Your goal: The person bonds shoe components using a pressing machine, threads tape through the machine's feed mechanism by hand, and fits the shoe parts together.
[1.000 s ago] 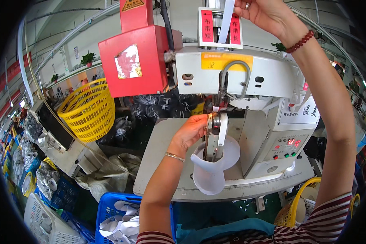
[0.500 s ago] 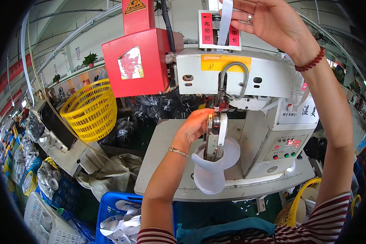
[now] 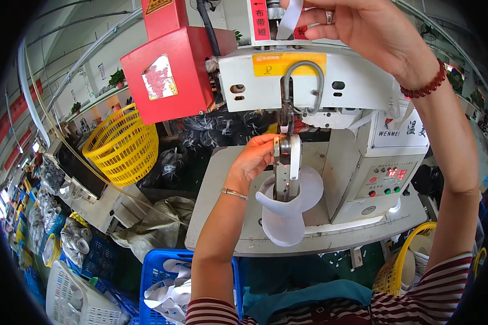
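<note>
A white tape (image 3: 290,20) comes out of the top of the machine (image 3: 249,105). My right hand (image 3: 358,27) is raised there, the tape pinched between its thumb and fingers. Lower down, my left hand (image 3: 254,158) has its fingertips closed at the top of a narrow metal post (image 3: 283,179) under the machine's head. Whatever those fingertips may hold is too small to make out. A white curved shoe upper (image 3: 285,221) hangs around the lower part of the post, its lobes spreading to the front and right.
Left of the machine's head juts a red housing (image 3: 165,81). A control panel (image 3: 379,181) with lit digits and buttons is at the right. Blue crate (image 3: 156,265) with white pieces sits at lower left; yellow baskets (image 3: 122,146) (image 3: 398,265) stand at far left and lower right.
The whole view has shifted, so the machine sits higher and slightly left. The tape at my right hand now bends more, where before it ran straighter. My left hand keeps its place at the post.
</note>
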Demonstrator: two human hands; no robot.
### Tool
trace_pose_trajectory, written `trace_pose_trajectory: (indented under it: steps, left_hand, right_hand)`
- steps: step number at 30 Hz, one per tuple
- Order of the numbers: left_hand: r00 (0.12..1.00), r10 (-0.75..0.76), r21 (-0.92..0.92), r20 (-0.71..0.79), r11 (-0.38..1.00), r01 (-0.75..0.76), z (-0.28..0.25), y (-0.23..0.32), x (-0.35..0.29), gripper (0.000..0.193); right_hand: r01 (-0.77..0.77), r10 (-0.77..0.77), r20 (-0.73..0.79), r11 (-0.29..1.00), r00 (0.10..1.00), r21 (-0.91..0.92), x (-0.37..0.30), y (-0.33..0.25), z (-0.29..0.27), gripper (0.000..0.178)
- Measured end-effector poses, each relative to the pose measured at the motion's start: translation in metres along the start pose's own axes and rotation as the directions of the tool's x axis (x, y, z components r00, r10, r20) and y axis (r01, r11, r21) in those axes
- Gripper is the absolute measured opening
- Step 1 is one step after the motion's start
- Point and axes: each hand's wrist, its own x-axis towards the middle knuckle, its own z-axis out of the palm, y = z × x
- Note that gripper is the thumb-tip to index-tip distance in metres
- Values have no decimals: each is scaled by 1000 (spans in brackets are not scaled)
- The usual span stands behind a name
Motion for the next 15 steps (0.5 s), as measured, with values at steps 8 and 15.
trace_pose_trajectory:
  steps: [8,15]
  left_hand:
    - [990,88,-4,-112,996,-89,16,9,3,19]
    - [994,93,-12,-52,996,-94,17,11,3,15]
  right_hand:
    - [-100,96,32,968,995,231,2,-5,-3,16]
    - [-124,147,-34,920,989,371,-1,-9,1,14]
